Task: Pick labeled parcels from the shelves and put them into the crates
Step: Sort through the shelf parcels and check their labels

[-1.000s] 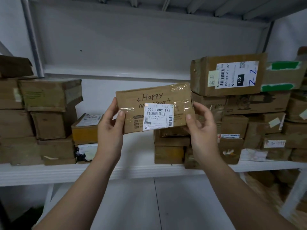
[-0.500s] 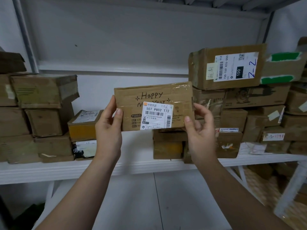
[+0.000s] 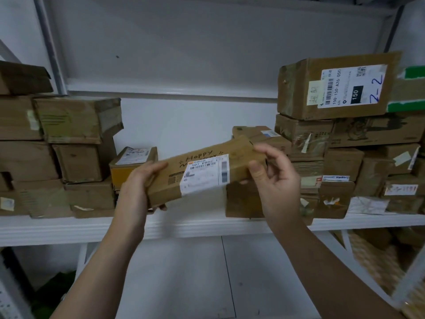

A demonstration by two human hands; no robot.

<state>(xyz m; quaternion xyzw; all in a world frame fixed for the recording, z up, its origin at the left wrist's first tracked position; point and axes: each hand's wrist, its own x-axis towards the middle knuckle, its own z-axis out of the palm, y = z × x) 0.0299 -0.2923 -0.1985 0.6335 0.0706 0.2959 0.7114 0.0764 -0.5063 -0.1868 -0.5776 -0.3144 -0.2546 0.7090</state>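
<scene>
A flat brown cardboard parcel (image 3: 204,171) with "Happy" handwritten on it and a white barcode label hangs tilted in front of the shelf, its right end higher. My left hand (image 3: 138,187) grips its lower left end, fingers wrapped under and over it. My right hand (image 3: 273,180) holds the right end, thumb on the front face and fingers curled above it. No crate is in view.
The white shelf (image 3: 69,229) carries stacked brown boxes at left (image 3: 69,120) and right (image 3: 333,86), the top right one labeled "2-2". A small yellow box (image 3: 128,164) sits behind my left hand. More boxes lie low at the right.
The parcel has dropped lower and tipped from facing me upright to slanting down to the left. Both hands came down with it and the camera moved closer.
</scene>
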